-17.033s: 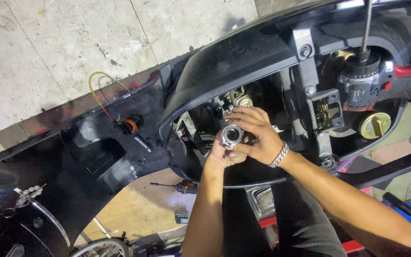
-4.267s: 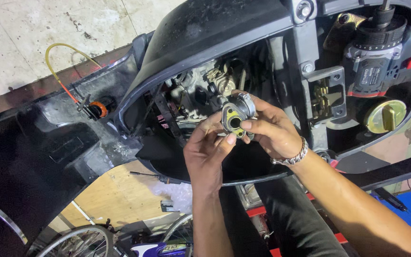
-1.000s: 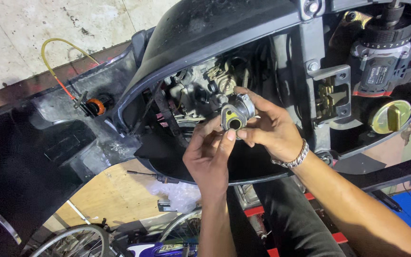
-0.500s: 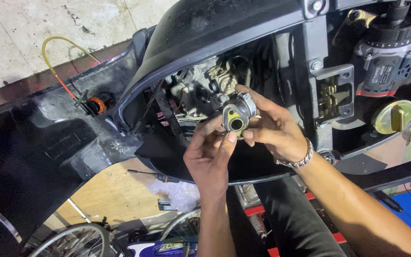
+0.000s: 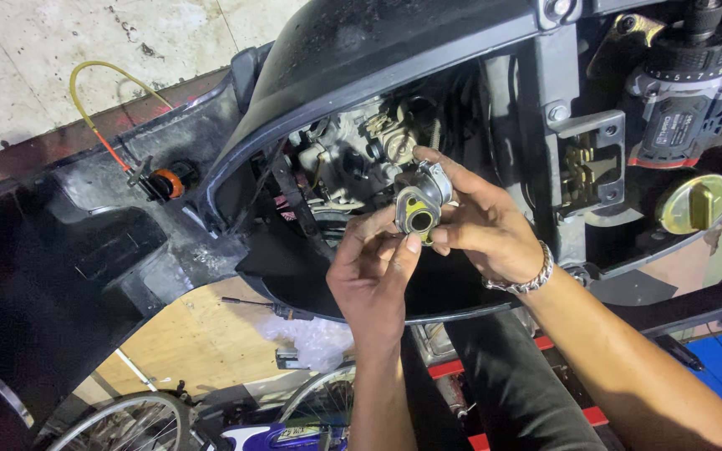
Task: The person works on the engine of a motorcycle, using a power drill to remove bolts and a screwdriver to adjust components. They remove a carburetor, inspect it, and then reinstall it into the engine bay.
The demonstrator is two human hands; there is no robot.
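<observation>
Head view: the right hand (image 5: 482,230) is curled around a grey metal intake pipe (image 5: 419,205), gripping it at centre. The left hand (image 5: 373,271), at its 7 o'clock, pinches the yellowish flange rim with its fingertips (image 5: 411,244). A round brass-coloured cap (image 5: 695,203) sits at 3 o'clock, an orange cap (image 5: 169,182) at 9 o'clock.

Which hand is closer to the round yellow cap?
The right hand. It holds the small metal part on the side toward the yellow cap. The left hand is lower and farther away.
</observation>
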